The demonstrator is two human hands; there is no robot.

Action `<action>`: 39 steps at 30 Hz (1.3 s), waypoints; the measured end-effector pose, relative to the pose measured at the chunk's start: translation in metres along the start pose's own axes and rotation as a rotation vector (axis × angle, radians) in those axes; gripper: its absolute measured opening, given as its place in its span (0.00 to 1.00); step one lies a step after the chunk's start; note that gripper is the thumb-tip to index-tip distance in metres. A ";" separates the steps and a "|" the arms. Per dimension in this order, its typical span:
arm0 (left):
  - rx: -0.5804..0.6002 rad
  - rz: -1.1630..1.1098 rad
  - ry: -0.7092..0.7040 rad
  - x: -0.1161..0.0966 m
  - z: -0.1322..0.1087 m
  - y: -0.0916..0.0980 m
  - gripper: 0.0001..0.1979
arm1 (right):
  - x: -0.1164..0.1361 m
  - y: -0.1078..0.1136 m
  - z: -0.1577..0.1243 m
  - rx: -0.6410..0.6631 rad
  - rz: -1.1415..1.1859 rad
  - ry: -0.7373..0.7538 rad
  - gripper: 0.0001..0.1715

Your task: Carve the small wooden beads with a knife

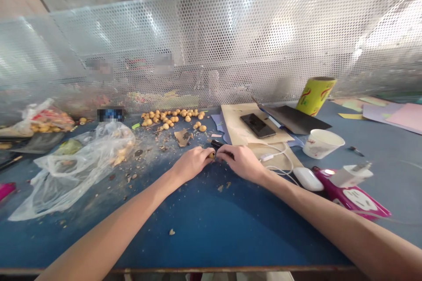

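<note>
Near the middle of the blue table, my left hand (193,162) is closed on a small round tan nut (212,155) with a dark hole in it. Just to its right, my right hand (242,162) has its fingers bent together close to the nut. What those fingers hold is hidden. A black cylindrical object (216,143) lies right behind my hands. Several similar tan nuts (165,118) are spread behind them, and a torn brown scrap (183,137) lies in front of the nuts.
A clear plastic bag (75,175) and crumbs cover the left. On the right are a phone (257,125) on brown paper, a paper cup (323,144), a yellow roll (315,96), a white case (308,178) and a pink power strip (372,208). A perforated metal screen (211,44) stands behind.
</note>
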State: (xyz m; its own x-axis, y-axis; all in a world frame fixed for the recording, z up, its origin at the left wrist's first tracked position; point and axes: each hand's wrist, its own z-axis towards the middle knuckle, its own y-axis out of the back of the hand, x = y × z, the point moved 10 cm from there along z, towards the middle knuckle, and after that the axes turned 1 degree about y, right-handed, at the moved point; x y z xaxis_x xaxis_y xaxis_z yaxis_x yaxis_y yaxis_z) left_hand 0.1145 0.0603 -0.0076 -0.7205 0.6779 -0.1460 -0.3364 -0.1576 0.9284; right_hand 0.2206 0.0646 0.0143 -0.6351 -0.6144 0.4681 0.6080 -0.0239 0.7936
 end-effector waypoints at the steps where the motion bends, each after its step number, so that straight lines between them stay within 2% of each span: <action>1: 0.000 -0.007 -0.003 0.000 0.000 0.000 0.14 | 0.003 -0.001 -0.001 0.001 -0.009 0.015 0.11; 6: 0.003 -0.014 0.009 0.001 0.000 0.000 0.15 | 0.004 0.009 -0.002 -0.094 -0.045 -0.011 0.09; 14: 0.007 -0.038 0.041 0.006 0.000 -0.001 0.14 | -0.008 0.017 0.000 -0.133 -0.075 -0.041 0.09; 17: 0.014 -0.051 0.062 0.006 0.000 -0.001 0.13 | -0.008 0.013 0.000 -0.110 -0.084 -0.026 0.08; 21: 0.026 -0.060 0.087 0.007 0.000 -0.001 0.12 | 0.002 0.005 0.000 -0.051 -0.095 0.074 0.08; 39: 0.030 -0.067 0.117 0.011 -0.001 -0.005 0.10 | 0.017 0.002 -0.002 -0.022 -0.229 0.236 0.10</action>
State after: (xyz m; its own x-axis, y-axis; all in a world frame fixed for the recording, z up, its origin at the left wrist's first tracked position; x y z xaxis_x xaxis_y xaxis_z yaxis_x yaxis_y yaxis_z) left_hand 0.1078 0.0682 -0.0143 -0.7634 0.5975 -0.2454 -0.3691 -0.0917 0.9249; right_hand 0.2119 0.0521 0.0227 -0.6303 -0.7568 0.1732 0.4740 -0.1984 0.8579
